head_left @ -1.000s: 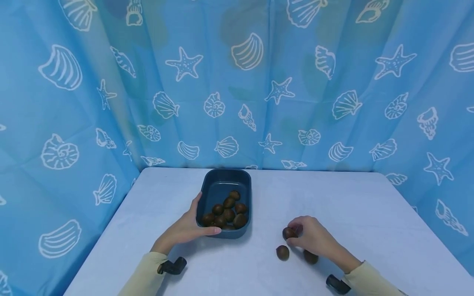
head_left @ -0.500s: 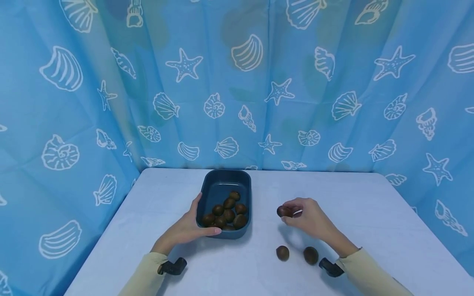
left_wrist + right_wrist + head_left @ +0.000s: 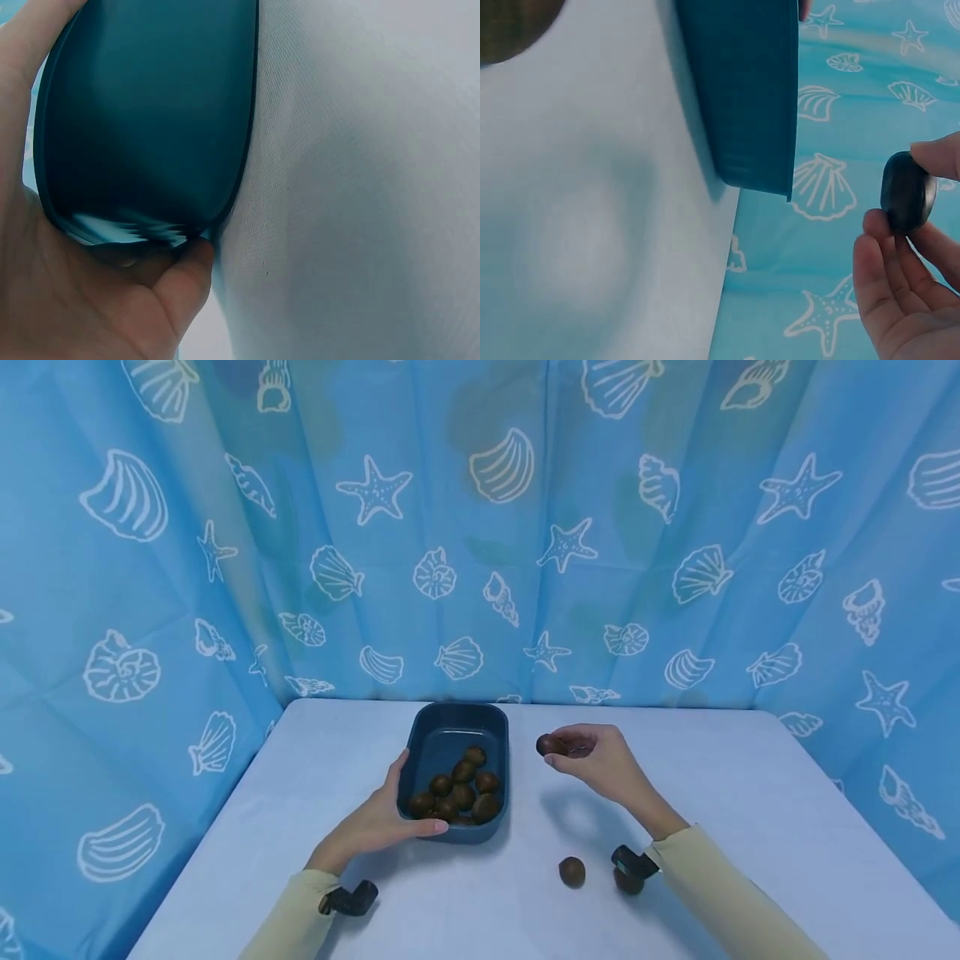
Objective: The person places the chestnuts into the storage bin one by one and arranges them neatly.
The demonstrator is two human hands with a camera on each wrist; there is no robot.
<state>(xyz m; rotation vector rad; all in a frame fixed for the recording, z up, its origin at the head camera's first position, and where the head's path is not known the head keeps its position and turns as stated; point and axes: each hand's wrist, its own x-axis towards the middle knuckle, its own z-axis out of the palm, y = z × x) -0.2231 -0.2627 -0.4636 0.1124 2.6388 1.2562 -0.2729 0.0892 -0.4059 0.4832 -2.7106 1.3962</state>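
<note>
In the head view a dark blue rectangular box stands on the table with several brown chestnuts in its near half. My left hand holds the near left corner of this box, fingers along the left side and thumb across the near wall. Right of the box's far half, my right hand pinches one chestnut between thumb and fingertips, raised above the table. The right wrist view shows that chestnut as a dark, smooth shape. Two more lie nearer me: one chestnut uncovered, another chestnut partly behind the wrist camera.
The white table runs back to a blue curtain printed with white shells and starfish. A black wrist camera sits on the right sleeve, another wrist camera on the left one.
My right hand has lifted a chestnut from the table and carried it away from me and left, toward the box. The left hand and the box have stayed put.
</note>
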